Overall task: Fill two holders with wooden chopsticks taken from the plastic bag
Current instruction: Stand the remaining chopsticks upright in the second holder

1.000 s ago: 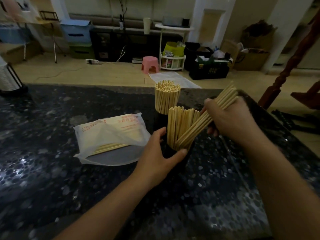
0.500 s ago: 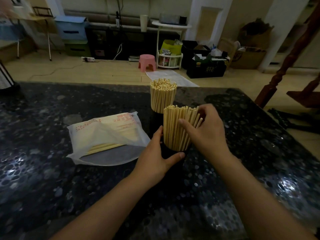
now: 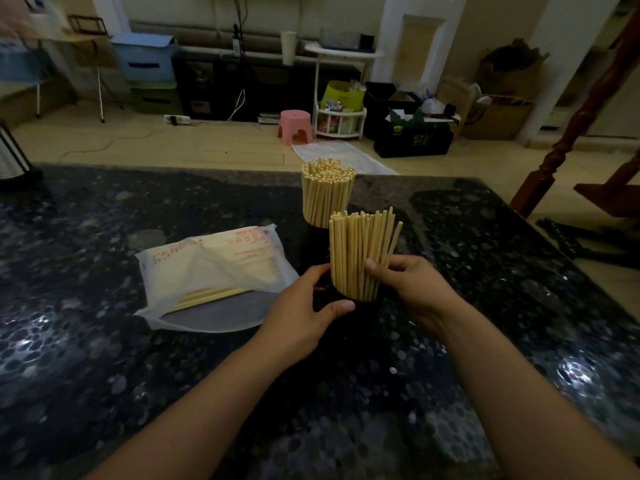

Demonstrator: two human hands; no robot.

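From the head view, the job looks almost done. Two dark round holders stand on the black speckled stone table (image 3: 104, 341), touching. The far holder's pale wooden chopstick bundle (image 3: 327, 192) is packed full. The near holder (image 3: 349, 304) has a fat chopstick bunch (image 3: 360, 254), some leaning. The left hand (image 3: 304, 313) curls round this holder. The right hand (image 3: 412, 289) holds the sticks with bent fingers. One see-through plastic bag (image 3: 207, 271) lies left, a few sticks left inside

Dim room, tan floor (image 3: 214, 147), pink stool (image 3: 294, 127), white shelf (image 3: 341, 98).
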